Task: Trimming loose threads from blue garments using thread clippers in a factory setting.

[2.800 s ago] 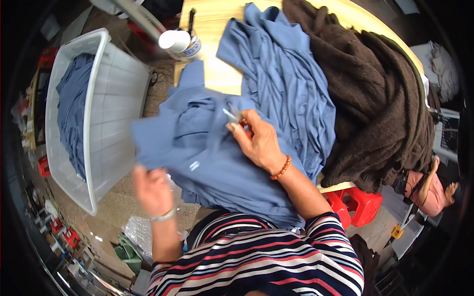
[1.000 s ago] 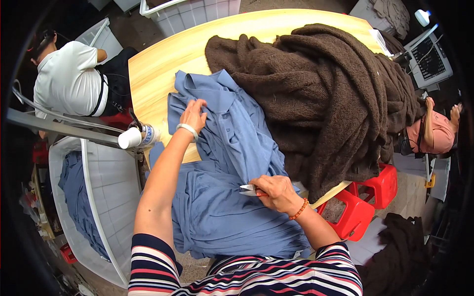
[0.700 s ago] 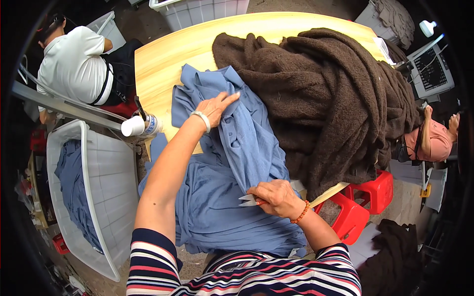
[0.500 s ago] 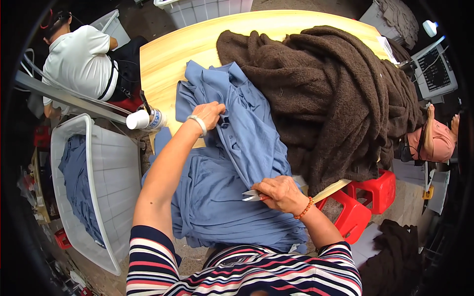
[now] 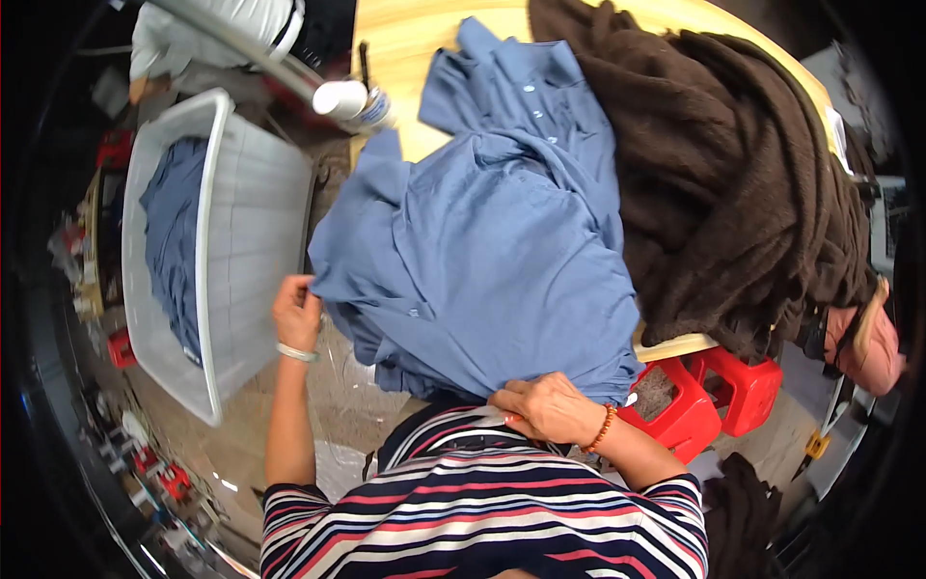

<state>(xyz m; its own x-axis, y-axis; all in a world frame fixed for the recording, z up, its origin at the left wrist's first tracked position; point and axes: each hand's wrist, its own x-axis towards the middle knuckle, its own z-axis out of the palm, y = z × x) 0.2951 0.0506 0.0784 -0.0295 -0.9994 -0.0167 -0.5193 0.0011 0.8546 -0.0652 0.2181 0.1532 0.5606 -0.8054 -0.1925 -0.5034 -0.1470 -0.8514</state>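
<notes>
A blue buttoned shirt (image 5: 502, 261) lies spread toward me over the table's near edge, on a heap of the same blue cloth. My left hand (image 5: 297, 314) pinches the shirt's left edge between thumb and fingers. At the near hem, my right hand (image 5: 552, 410) is closed around small thread snips (image 5: 498, 419); their blades point left, blurred against my striped top. Whether the right fingers also grip the hem, I cannot tell. Small pale buttons (image 5: 538, 114) run down a blue placket at the far end of the pile.
A heap of dark brown knit fabric (image 5: 723, 183) covers the right of the wooden table (image 5: 656, 13). A white bottle (image 5: 349, 100) stands at its left edge. Left is a white bin (image 5: 256, 222) holding blue garments. Red stools (image 5: 748, 391) are at lower right. Two people sit nearby.
My left hand has moved from the far part of the cloth to the shirt's near left edge. The shirt is now spread toward me. My right hand has come slightly nearer; the view has shifted.
</notes>
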